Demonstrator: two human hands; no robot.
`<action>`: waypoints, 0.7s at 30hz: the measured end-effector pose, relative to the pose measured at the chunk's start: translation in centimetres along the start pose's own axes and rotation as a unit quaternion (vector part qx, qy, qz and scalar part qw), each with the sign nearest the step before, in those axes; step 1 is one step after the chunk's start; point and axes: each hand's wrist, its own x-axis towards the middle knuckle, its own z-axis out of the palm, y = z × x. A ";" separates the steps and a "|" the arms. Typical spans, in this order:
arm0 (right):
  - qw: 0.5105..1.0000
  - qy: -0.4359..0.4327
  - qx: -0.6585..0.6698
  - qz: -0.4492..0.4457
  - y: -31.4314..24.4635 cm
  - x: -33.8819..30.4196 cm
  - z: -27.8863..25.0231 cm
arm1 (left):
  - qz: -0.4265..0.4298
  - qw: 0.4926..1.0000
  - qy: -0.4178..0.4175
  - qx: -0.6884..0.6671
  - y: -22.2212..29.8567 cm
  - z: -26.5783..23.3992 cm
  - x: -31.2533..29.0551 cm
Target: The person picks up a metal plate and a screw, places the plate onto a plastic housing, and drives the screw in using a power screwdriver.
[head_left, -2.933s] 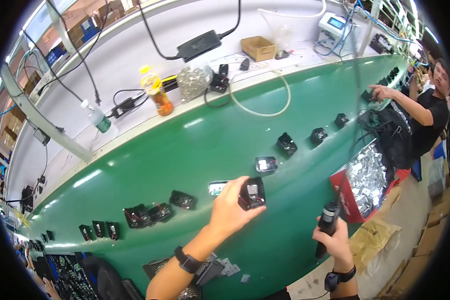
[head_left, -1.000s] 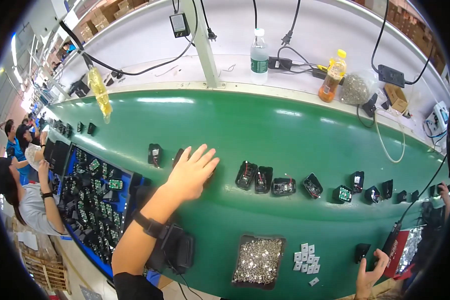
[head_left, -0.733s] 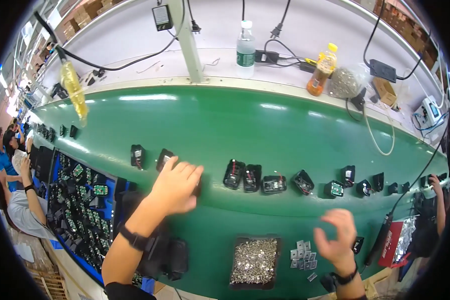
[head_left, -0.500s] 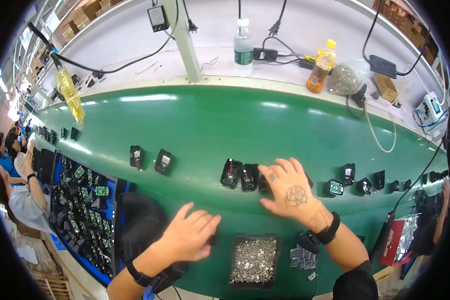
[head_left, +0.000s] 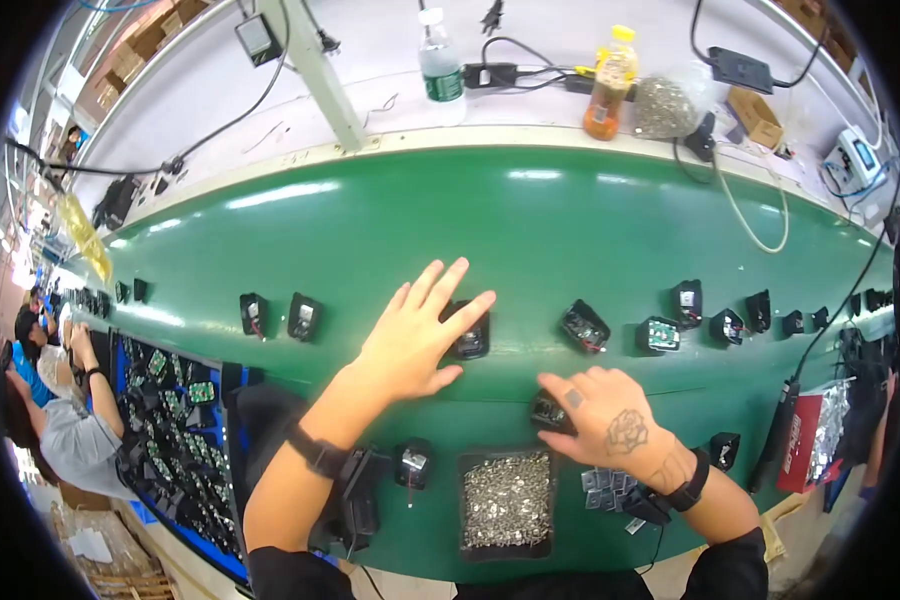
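My left hand (head_left: 410, 335) reaches over the belt with its fingers spread. Partly under its thumb side and fingers is a black plastic housing (head_left: 473, 340); whether the fingers touch it is hard to see. Closer to me, my right hand (head_left: 615, 425) has its thumb and fingers closed round another black housing (head_left: 548, 411), largely covered by the hand. Just below the two hands is a black tray (head_left: 462, 525) full of small silvery metal parts, probably screws. One more open black housing (head_left: 413, 464) stands left of that tray.
Along the green belt (head_left: 390, 215) are several black housings, one with a green circuit board (head_left: 660, 335). A blue bin (head_left: 235, 440) of boards stands left, with people beyond it. Small square pieces (head_left: 605, 490) lie right of the tray. Bottles (head_left: 440, 75) stand on the back shelf.
My left hand has moved up and forward onto a housing in the row, uncovering a housing by the tray. My right hand has come back toward me with a housing. The view has shifted slightly.
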 end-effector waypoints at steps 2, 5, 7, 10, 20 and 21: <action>1.000 -0.011 -0.003 -0.006 0.4 -0.9 0.6 | 0.040 0.999 -0.005 0.017 -0.3 2.3 0.5; 0.999 -0.033 -0.008 -0.025 1.1 -2.5 0.9 | 0.062 0.997 -0.023 0.042 -1.3 3.8 0.7; 0.999 -0.038 0.001 -0.014 1.1 -3.1 0.5 | 0.062 0.996 0.018 0.054 -2.0 3.9 0.4; 0.999 -0.048 0.024 0.006 1.5 -4.0 -0.2 | 0.041 0.996 0.058 0.051 -2.2 3.5 0.0; 0.998 0.035 0.043 0.005 5.2 -9.9 -0.8 | -0.071 0.997 -0.016 -0.004 1.5 0.6 -12.8; 0.994 0.018 0.099 0.031 7.9 -12.1 -0.4 | -0.060 0.997 -0.032 -0.031 1.6 0.9 -11.8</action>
